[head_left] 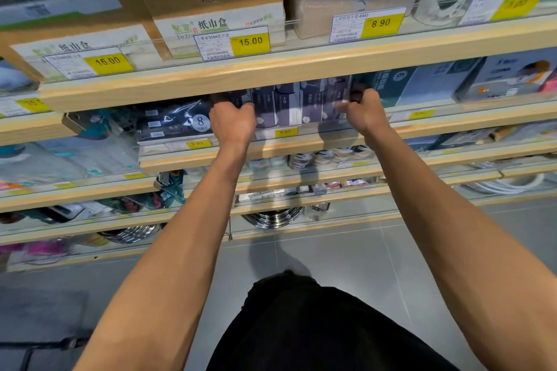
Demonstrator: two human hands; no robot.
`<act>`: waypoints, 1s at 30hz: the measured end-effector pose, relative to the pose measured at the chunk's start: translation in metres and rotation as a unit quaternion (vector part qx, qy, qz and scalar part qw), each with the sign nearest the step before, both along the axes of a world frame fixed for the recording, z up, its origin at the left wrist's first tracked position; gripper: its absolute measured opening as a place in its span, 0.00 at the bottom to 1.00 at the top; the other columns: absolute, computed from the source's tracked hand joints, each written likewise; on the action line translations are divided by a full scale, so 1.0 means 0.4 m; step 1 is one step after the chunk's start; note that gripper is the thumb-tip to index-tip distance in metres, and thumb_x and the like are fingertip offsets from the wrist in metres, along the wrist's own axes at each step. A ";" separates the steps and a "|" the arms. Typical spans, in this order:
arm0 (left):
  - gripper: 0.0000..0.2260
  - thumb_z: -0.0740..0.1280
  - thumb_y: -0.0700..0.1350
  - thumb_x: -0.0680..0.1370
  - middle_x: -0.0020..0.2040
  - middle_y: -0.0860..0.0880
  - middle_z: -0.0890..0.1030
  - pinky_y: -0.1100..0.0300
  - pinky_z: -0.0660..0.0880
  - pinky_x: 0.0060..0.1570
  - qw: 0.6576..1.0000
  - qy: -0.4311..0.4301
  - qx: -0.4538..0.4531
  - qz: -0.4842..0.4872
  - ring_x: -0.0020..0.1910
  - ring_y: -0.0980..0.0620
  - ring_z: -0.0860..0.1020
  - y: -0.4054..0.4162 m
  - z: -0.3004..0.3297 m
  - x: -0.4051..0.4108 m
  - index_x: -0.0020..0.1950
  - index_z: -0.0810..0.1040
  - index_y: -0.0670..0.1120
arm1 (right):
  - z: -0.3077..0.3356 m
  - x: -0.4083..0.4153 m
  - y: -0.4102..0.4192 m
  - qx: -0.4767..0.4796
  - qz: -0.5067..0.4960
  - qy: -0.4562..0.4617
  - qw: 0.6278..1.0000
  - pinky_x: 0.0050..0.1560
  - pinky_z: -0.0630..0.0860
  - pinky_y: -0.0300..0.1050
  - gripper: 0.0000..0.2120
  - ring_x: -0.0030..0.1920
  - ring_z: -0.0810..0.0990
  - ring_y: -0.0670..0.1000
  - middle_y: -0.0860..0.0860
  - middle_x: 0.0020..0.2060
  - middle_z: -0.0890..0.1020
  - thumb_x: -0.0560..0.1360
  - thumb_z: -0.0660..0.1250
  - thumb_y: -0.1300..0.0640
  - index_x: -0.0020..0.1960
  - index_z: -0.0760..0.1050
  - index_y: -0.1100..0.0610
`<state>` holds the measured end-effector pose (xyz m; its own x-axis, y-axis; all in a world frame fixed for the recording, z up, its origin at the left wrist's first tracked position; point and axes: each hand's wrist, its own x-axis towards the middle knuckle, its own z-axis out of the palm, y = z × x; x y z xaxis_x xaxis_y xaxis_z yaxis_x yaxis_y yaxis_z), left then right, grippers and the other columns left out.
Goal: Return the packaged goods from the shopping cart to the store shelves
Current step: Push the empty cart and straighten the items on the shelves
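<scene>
Evidently mid-placement: both arms reach up from the bottom of the frame to the second shelf (pixel 301 141), at centre.
Left hand: the left hand (pixel 232 123), just left of centre, has its fingers curled over the left end of a row of dark packages (pixel 289 105), gripping it.
Right hand: the right hand (pixel 363 111), right of centre, curls its fingers round the right end of the same row; the fingertips are hidden behind the packs.
Task's thing: the dark packages sit under the top shelf (pixel 271 75), above a yellow 9.90 price tag (pixel 285 131), held between the two hands.
Neighbours: a dark pack marked 8 (pixel 177 122) lies just left of the row; a dark green box (pixel 388 87) stands just right of it.
Above: cardboard tissue boxes (pixel 211 6) with 15.00 tags fill the upper part of the frame.
Progress: this batch looks almost seated on the shelf; whether it fully rests there cannot be told.
Left to do: probably letting go and squaring the row. The cart is not clearly in view, only a dark shape at lower left, so what remains in it cannot be judged.
</scene>
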<state>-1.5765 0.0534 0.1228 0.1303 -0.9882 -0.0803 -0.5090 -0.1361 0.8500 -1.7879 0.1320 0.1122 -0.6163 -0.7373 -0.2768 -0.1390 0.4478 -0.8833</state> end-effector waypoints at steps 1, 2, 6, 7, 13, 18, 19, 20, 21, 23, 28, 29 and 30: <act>0.13 0.67 0.42 0.73 0.33 0.45 0.74 0.54 0.71 0.35 1.000 0.022 0.013 -0.002 0.31 0.48 0.72 -0.003 0.008 -0.001 0.30 0.70 0.45 | -0.004 -0.004 -0.002 -0.004 -0.005 0.004 1.000 0.53 0.71 0.47 0.19 0.56 0.76 0.54 0.54 0.56 0.80 0.74 0.71 0.61 0.63 0.72 0.62; 0.11 0.66 0.41 0.73 0.33 0.45 0.74 0.55 0.68 0.34 0.999 0.042 0.023 0.000 0.30 0.48 0.70 -0.004 0.015 -0.002 0.30 0.70 0.45 | -0.005 -0.006 -0.001 -0.005 -0.008 0.009 1.000 0.55 0.73 0.48 0.20 0.57 0.77 0.54 0.55 0.56 0.80 0.73 0.72 0.61 0.63 0.72 0.61; 0.06 0.65 0.40 0.69 0.35 0.46 0.73 0.55 0.66 0.35 0.994 0.096 0.059 0.009 0.35 0.50 0.69 -0.003 0.028 -0.007 0.32 0.70 0.46 | -0.032 -0.032 0.002 0.009 -0.013 0.034 0.999 0.58 0.77 0.54 0.23 0.55 0.80 0.56 0.53 0.54 0.82 0.67 0.74 0.55 0.61 0.74 0.58; 0.06 0.65 0.40 0.68 0.35 0.46 0.74 0.55 0.66 0.35 0.992 0.106 0.061 0.009 0.35 0.50 0.70 -0.002 0.026 -0.006 0.32 0.71 0.46 | -0.039 -0.037 0.004 0.007 -0.017 0.044 0.999 0.58 0.78 0.55 0.23 0.54 0.80 0.56 0.53 0.53 0.82 0.67 0.74 0.54 0.60 0.74 0.57; 0.02 0.66 0.38 0.70 0.41 0.46 0.79 0.58 0.71 0.39 0.988 0.132 0.085 -0.008 0.39 0.49 0.75 -0.015 0.023 0.011 0.41 0.78 0.42 | -0.051 -0.054 0.020 0.000 -0.006 0.085 0.996 0.59 0.78 0.59 0.17 0.53 0.80 0.56 0.54 0.52 0.82 0.72 0.68 0.60 0.60 0.72 0.56; 0.06 0.66 0.42 0.71 0.54 0.40 0.73 0.57 0.70 0.46 0.995 0.095 0.032 -0.002 0.39 0.58 0.68 0.018 0.014 0.029 0.44 0.72 0.41 | -0.051 -0.038 0.021 0.006 0.010 0.108 0.994 0.59 0.78 0.57 0.16 0.54 0.81 0.56 0.53 0.52 0.82 0.71 0.70 0.58 0.57 0.72 0.54; 0.06 0.65 0.40 0.73 0.57 0.41 0.69 0.60 0.69 0.49 0.996 0.091 0.006 -0.002 0.40 0.60 0.67 0.032 0.006 0.035 0.46 0.70 0.41 | -0.049 -0.031 0.021 0.002 0.015 0.109 0.994 0.59 0.78 0.55 0.15 0.54 0.81 0.55 0.53 0.53 0.83 0.72 0.71 0.58 0.56 0.72 0.55; 0.06 0.65 0.38 0.75 0.58 0.42 0.66 0.61 0.68 0.52 0.997 0.080 -0.020 0.000 0.42 0.59 0.67 0.045 -0.007 0.050 0.48 0.68 0.42 | -0.046 -0.019 0.020 -0.006 0.024 0.101 0.995 0.59 0.78 0.53 0.14 0.54 0.81 0.54 0.54 0.53 0.83 0.72 0.72 0.58 0.55 0.71 0.55; 0.08 0.64 0.39 0.75 0.58 0.43 0.66 0.59 0.70 0.53 0.996 0.071 -0.044 -0.002 0.44 0.55 0.69 0.053 -0.025 0.064 0.50 0.67 0.43 | -0.046 -0.010 0.020 -0.016 0.031 0.092 0.995 0.59 0.78 0.52 0.14 0.54 0.82 0.53 0.54 0.52 0.83 0.72 0.72 0.60 0.55 0.71 0.55; 0.11 0.66 0.43 0.74 0.56 0.42 0.69 0.50 0.73 0.54 0.996 0.062 -0.061 -0.010 0.46 0.49 0.71 0.055 -0.054 0.077 0.51 0.66 0.45 | -0.048 -0.004 0.025 -0.032 0.031 0.095 0.995 0.61 0.78 0.54 0.16 0.54 0.82 0.53 0.55 0.53 0.84 0.72 0.72 0.61 0.57 0.73 0.57; 0.18 0.69 0.42 0.76 0.49 0.57 0.69 0.74 0.70 0.45 0.993 0.107 -0.049 0.011 0.43 0.64 0.70 0.039 -0.071 0.060 0.46 0.61 0.60 | -0.052 0.003 0.045 -0.054 0.030 0.124 0.990 0.63 0.76 0.51 0.20 0.58 0.80 0.53 0.56 0.58 0.81 0.74 0.70 0.65 0.64 0.71 0.60; 0.20 0.69 0.40 0.76 0.48 0.60 0.66 0.79 0.67 0.42 0.992 0.112 -0.055 0.013 0.41 0.67 0.68 0.035 -0.078 0.063 0.45 0.60 0.61 | -0.055 0.008 0.048 -0.065 0.023 0.113 0.991 0.63 0.77 0.49 0.20 0.57 0.80 0.52 0.55 0.57 0.81 0.74 0.70 0.65 0.64 0.71 0.60; 0.20 0.69 0.41 0.76 0.48 0.60 0.67 0.80 0.67 0.43 0.991 0.120 -0.059 0.013 0.42 0.67 0.69 0.033 -0.082 0.056 0.45 0.59 0.61 | -0.059 0.002 0.052 -0.078 0.011 0.110 0.991 0.63 0.77 0.48 0.19 0.56 0.80 0.51 0.54 0.56 0.81 0.74 0.70 0.65 0.64 0.71 0.60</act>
<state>-1.5542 0.0667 0.0900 0.1463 -0.9892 0.0037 -0.2875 -0.0389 0.9570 -1.7869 0.1527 0.0885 -0.6319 -0.7748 -0.0197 -0.3439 0.3030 -0.8888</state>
